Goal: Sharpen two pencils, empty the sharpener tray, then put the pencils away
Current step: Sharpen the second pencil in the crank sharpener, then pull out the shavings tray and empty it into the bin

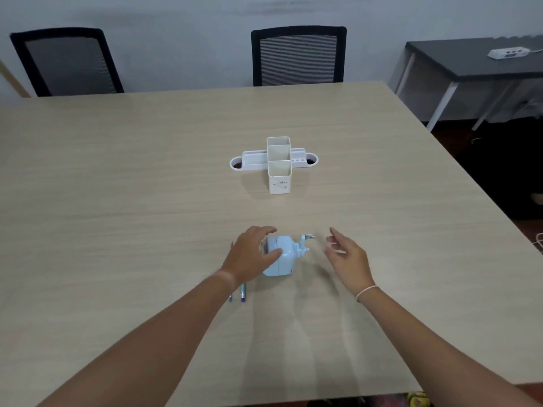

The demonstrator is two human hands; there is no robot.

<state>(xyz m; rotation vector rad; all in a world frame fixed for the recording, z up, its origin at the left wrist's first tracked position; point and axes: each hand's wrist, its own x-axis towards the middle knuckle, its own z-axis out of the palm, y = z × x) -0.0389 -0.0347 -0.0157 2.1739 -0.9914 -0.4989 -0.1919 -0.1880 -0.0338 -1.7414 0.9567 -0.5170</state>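
Observation:
A light blue crank pencil sharpener (281, 257) stands on the wooden table (117, 201), its crank handle (307, 240) pointing right. My left hand (252, 254) curls round the sharpener's left side, fingers over the top and thumb on its front. My right hand (345, 254) hovers just right of the crank with loose fingers, blurred and holding nothing. Two pencils (242, 292) lie side by side under my left wrist; only their ends show. A white desk organizer (278, 164) with two upright cups stands farther back at the table's middle.
Two black mesh chairs (298, 55) stand behind the table's far edge. A dark side table (470, 58) with a white power strip (507, 52) sits at the back right. The table's right edge runs diagonally toward me.

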